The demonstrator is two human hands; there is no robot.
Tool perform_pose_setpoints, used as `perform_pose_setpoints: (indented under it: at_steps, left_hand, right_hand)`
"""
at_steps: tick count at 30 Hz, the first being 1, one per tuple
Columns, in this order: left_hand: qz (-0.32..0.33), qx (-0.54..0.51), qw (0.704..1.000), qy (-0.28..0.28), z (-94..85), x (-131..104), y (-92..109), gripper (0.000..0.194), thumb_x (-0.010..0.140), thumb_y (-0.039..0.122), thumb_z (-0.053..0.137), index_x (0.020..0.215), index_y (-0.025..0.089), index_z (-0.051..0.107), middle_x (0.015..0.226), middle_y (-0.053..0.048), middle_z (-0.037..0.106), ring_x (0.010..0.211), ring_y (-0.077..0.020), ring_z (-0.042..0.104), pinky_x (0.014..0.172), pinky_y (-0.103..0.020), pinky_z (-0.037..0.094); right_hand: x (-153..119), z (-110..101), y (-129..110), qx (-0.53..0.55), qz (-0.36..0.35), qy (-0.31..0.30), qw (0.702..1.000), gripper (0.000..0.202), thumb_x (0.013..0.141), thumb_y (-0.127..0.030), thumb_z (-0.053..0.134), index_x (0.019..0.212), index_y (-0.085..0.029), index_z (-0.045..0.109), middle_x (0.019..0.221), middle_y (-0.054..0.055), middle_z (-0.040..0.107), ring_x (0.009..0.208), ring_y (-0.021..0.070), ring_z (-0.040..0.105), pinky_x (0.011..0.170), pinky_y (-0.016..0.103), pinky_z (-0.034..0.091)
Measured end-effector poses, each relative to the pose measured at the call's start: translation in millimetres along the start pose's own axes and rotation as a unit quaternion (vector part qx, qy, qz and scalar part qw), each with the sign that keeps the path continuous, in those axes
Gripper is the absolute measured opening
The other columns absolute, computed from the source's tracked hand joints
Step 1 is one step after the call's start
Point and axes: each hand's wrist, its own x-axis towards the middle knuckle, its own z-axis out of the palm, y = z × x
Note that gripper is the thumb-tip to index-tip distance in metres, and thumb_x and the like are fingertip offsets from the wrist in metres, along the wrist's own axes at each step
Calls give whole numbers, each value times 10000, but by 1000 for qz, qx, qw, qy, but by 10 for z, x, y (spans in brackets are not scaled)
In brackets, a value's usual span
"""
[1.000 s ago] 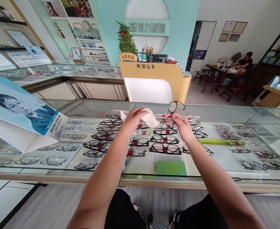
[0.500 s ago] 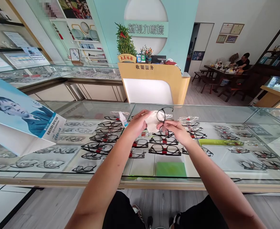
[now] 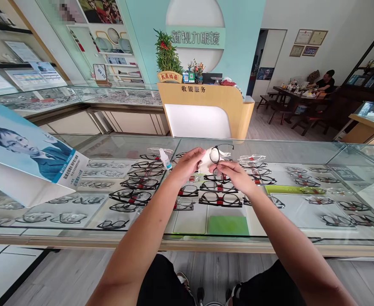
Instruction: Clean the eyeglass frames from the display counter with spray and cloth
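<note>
Here, above a glass counter (image 3: 228, 245) stocked with spectacle frames (image 3: 220, 198), black-rimmed glasses (image 3: 217, 155) are held pinched by the right hand (image 3: 236, 175), while behind them a pale cloth (image 3: 206, 160) is gripped by the left hand (image 3: 188, 163). Beyond, a wooden desk (image 3: 242, 106) is backed by a turquoise wall (image 3: 247, 25).

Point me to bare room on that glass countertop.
The glass countertop looks free between the folded placard and left forearm, and right of the right forearm; the display eyeglasses appear to lie beneath it. Crowded: around the left hand and right hand, with white bottle, cream cloth and round eyeglasses.
</note>
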Motion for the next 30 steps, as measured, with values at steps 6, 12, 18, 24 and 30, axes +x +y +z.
perform_pose_setpoints:
  at_steps: [6,12,18,24,30]
  left_hand:
    - [21,14,1000,12,32,0,-15,494,834,665,918,857,217,710,714,16,585,636,-158,519,604,-304,398]
    - [81,46,995,30,132,-34,-69,582,754,588,1059,980,238,652,930,13,752,710,-122,599,632,-263,437]
    - [85,41,995,40,240,-83,-110,631,797,641,1050,1099,269,640,814,31,743,559,-129,609,565,-288,427]
    - [124,34,990,58,285,-102,-70,701,756,607,1089,1170,270,636,1023,-1,817,579,-107,629,611,-303,499]
    - [116,35,993,14,297,-90,-43,686,812,661,1048,1187,254,642,918,29,792,520,-99,594,622,-324,509]
  right_hand:
    - [-20,-3,-43,25,10,-10,1000,381,1074,-590,696,952,-266,854,1095,57,840,847,217,584,842,384,467]
    - [-40,18,-97,29,7,-13,999,377,1063,-597,720,887,-276,814,1045,47,828,847,225,586,872,391,486]
    - [-29,40,-94,13,4,-11,1000,448,1047,-708,709,894,-304,829,1050,53,821,920,260,643,915,412,521]
    - [-32,55,-115,34,9,-21,999,466,1018,-744,744,901,-303,843,1059,56,829,921,260,646,921,416,526]
    - [-37,51,-100,44,2,-22,999,433,1029,-704,747,902,-301,846,1042,51,828,902,252,631,926,412,514]
